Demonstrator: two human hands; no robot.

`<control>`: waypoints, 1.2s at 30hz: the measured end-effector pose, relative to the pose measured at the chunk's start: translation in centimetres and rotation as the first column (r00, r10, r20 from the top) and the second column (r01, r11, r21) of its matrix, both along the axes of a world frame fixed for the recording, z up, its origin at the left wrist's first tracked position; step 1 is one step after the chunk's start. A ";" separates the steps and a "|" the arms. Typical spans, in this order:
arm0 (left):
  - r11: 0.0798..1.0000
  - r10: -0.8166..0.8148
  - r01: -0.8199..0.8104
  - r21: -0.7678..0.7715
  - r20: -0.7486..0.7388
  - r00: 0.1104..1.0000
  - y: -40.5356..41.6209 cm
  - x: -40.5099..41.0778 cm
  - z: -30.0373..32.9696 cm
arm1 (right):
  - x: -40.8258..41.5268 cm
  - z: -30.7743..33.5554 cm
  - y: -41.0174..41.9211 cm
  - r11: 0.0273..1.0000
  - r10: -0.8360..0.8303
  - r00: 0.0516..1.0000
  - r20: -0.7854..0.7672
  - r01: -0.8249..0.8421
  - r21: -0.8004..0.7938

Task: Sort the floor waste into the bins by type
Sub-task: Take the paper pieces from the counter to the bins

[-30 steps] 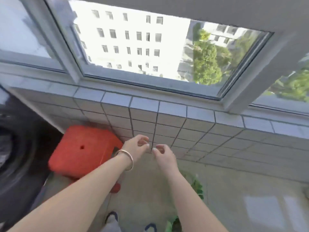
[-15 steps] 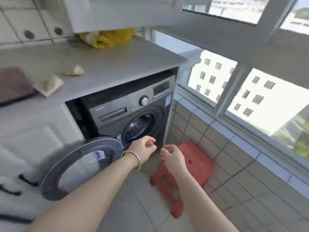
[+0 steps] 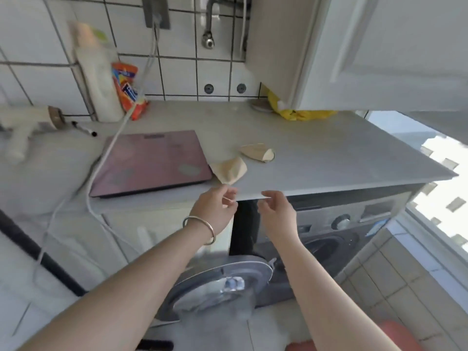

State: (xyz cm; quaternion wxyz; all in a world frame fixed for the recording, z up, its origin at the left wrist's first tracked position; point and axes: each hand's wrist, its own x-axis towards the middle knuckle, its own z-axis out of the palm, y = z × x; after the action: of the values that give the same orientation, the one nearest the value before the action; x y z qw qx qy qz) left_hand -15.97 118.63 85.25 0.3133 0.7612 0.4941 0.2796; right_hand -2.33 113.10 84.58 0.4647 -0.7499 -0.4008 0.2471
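Note:
My left hand (image 3: 215, 209), with a metal bangle on its wrist, hovers just in front of the countertop's front edge (image 3: 329, 188). My right hand (image 3: 277, 211) is a short gap to its right at the same height. Both hold nothing, and their fingers are loosely curled and apart. Two crumpled beige paper pieces lie on the counter just beyond my hands: the nearer paper piece (image 3: 229, 169) and the farther paper piece (image 3: 258, 152). A yellow plastic bag (image 3: 301, 114) sits at the counter's back under the wall cabinet.
A pink flat scale (image 3: 149, 163), a white cable (image 3: 111, 148), a tall white bottle (image 3: 97, 72), an orange packet (image 3: 128, 89) and a marker (image 3: 84, 129) are on the counter. Below it is a washing machine (image 3: 354, 224) with its door (image 3: 217, 287) swung open. A red stool (image 3: 395, 333) stands at the lower right.
The view has swung left, from the window and red stool past the washing machine to the countertop. My hands have stayed close together in front of me, holding nothing.

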 end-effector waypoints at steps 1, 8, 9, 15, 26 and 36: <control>0.998 0.004 -0.004 0.057 -0.012 1.000 1.4 0.4 0.6 | 0.6 0.6 1.6 0.999 0.003 1.000 0.020 -0.004 0.035; 0.959 0.093 0.024 0.284 -0.391 0.916 9.1 3.6 2.2 | 5.4 2.4 11.2 0.995 0.076 0.928 0.366 -0.096 0.037; 0.969 0.083 0.026 0.246 -0.422 0.903 9.8 3.9 2.3 | 6.0 2.4 12.4 0.995 0.091 0.901 0.425 -0.102 0.003; 0.994 -0.056 0.105 0.037 -0.648 0.759 13.2 4.8 2.3 | 8.3 1.7 17.4 0.956 0.248 0.769 0.589 -0.095 -0.279; 0.987 -0.153 0.151 -0.051 -0.577 0.802 17.2 5.9 1.7 | 8.8 1.8 20.1 0.962 0.166 0.823 0.543 -0.013 -0.274; 0.958 -0.269 0.274 -0.082 0.066 0.961 14.3 13.1 4.3 | 9.6 3.6 11.0 0.911 -0.411 0.912 0.010 0.410 0.043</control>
State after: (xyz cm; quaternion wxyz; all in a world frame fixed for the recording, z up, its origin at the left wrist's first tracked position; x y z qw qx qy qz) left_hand -2.85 132.95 89.53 0.3961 0.7990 0.3885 0.2317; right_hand 7.32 124.10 88.22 0.5171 -0.8103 -0.2437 0.1290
